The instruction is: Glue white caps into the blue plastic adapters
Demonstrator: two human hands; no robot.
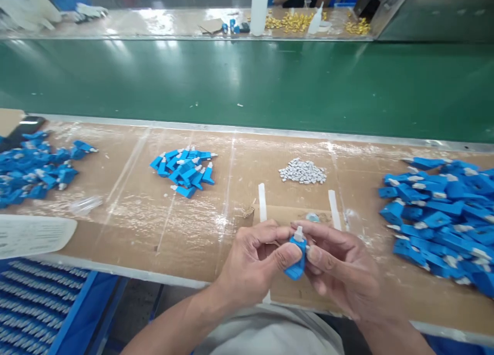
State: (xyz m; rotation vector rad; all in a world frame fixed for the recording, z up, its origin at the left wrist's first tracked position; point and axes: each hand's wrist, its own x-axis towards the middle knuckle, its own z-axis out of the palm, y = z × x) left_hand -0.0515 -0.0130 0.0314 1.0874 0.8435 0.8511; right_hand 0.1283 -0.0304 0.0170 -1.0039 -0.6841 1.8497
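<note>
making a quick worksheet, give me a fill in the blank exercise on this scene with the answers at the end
The left hand and right hand hold one part whose body is coloured ____.
The long strip beyond the table is coloured ____.
The pale pieces lie between the middle pile and the big pile at the ____.

Missing words: blue; green; right.

Both hands' grip [295, 252] holds a blue piece [296, 265] with a whitish tip above the table [200, 257], with small grey pieces [303, 171] just beyond it, blue parts [443, 216] to its right and a smaller blue pile [185, 170] farther off to its left.
</note>
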